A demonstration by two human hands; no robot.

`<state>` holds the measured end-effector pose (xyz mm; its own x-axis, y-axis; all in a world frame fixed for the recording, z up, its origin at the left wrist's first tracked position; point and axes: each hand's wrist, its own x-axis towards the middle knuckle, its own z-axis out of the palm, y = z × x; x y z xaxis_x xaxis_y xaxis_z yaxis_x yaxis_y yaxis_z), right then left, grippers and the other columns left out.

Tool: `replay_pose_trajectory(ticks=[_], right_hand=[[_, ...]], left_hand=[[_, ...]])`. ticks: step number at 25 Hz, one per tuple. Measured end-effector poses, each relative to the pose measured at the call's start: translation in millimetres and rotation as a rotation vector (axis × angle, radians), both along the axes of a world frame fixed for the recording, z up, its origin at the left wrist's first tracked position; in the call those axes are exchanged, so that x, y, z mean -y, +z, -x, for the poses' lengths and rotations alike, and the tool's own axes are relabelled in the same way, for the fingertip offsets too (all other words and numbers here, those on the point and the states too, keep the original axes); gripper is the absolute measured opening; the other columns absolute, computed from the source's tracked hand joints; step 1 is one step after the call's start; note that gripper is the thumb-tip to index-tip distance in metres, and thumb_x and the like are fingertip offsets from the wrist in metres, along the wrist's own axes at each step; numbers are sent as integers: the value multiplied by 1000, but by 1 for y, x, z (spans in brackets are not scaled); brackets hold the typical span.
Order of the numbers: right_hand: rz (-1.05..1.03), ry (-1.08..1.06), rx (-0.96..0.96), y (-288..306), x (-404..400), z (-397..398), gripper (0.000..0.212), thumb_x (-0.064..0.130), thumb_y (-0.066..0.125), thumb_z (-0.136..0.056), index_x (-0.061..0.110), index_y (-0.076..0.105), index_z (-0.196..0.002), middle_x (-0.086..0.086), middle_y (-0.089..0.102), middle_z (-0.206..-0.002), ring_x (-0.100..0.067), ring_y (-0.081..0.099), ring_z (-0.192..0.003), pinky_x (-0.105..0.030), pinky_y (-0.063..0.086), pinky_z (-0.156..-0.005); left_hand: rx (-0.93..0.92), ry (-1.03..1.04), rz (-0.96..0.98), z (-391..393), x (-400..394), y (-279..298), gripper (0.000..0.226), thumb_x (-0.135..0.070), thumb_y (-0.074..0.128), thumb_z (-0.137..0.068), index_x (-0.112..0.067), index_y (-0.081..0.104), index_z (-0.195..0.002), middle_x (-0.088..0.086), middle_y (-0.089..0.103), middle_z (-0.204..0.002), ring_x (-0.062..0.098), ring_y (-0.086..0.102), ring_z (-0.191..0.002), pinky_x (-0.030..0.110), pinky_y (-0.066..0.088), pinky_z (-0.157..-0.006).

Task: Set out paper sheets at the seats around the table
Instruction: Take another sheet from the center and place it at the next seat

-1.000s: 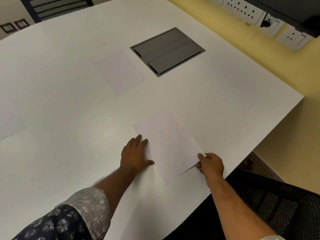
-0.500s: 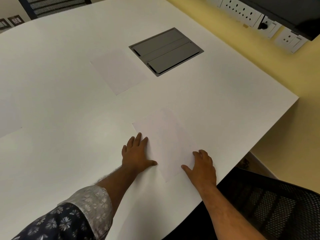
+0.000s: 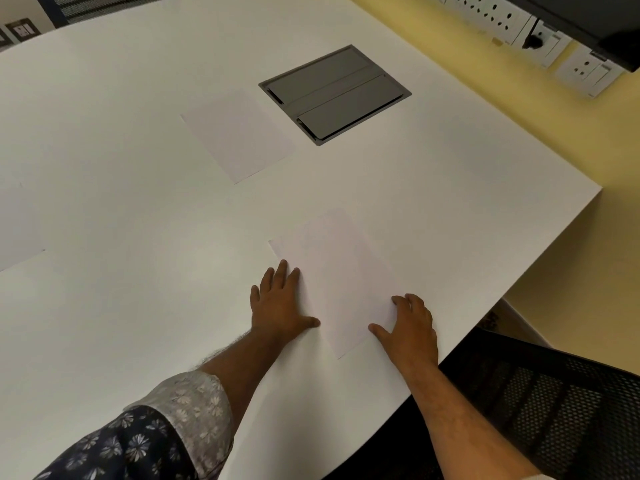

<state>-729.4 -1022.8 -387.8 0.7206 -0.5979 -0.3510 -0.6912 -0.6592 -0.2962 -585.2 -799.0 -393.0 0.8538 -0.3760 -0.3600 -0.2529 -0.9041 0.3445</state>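
Observation:
A white paper sheet point(image 3: 337, 277) lies flat on the white table point(image 3: 138, 209) near its front right edge. My left hand point(image 3: 278, 303) rests flat along the sheet's left edge, fingers spread, thumb on the paper. On the sheet's near right corner, my right hand point(image 3: 410, 327) presses down with open fingers. A second sheet point(image 3: 239, 135) lies farther back near the middle. At the far left edge, a third sheet point(image 3: 17, 244) is only partly in view.
A grey flip-lid cable box point(image 3: 334, 93) is set into the table beside the second sheet. A black mesh chair point(image 3: 554, 400) stands at the lower right, tucked by the table edge. White wall sockets point(image 3: 519, 22) line the yellow wall at the upper right.
One second ago my right hand pinched the near sheet's right corner; it has let go and now lies flat on that corner. The left hand has stayed put.

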Motion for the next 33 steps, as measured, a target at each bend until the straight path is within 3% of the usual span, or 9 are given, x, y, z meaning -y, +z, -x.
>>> replay_pose_trajectory(ticks=[4, 6, 10, 20, 33], right_hand=[[-47, -78, 137, 10, -5, 10, 69, 50, 71, -93, 22, 47, -151, 0, 37, -160, -21, 39, -143, -46, 48, -110], [-40, -117, 230, 22, -11, 15, 58, 43, 72, -94, 21, 54, -144, 0, 46, -151, -21, 46, -135, -39, 51, -104], [-108, -156, 296, 51, -29, 24, 48, 38, 72, -96, 20, 59, -138, 3, 51, -145, -18, 50, -131, -25, 43, -96], [-95, -58, 255, 104, -68, 68, 51, 41, 68, -96, 21, 55, -142, 1, 49, -148, -21, 50, -132, -43, 53, -102], [-189, 116, 239, 121, -147, 107, 52, 39, 67, -97, 24, 50, -143, 2, 46, -149, -20, 49, -133, -43, 51, -104]], left_hand=[[0, 59, 172, 0, -9, 1, 124, -67, 82, -68, -27, 17, -165, -2, 5, -176, 25, 9, -161, 54, 16, -128], [-18, 119, 271, 4, -19, 5, 117, -57, 86, -71, -23, 23, -164, -1, 12, -175, 25, 15, -160, 48, 22, -128], [-50, 138, 309, 20, -41, 15, 107, -49, 83, -79, -22, 23, -164, -4, 15, -174, 22, 16, -160, 46, 27, -127], [-38, 262, 380, 87, -83, 80, 91, -35, 81, -86, -22, 32, -161, -3, 28, -170, 21, 23, -157, 39, 28, -124], [4, 298, 341, 183, -176, 103, 65, -30, 80, -85, -23, 55, -145, 1, 37, -165, 24, 31, -153, 39, 33, -119]])
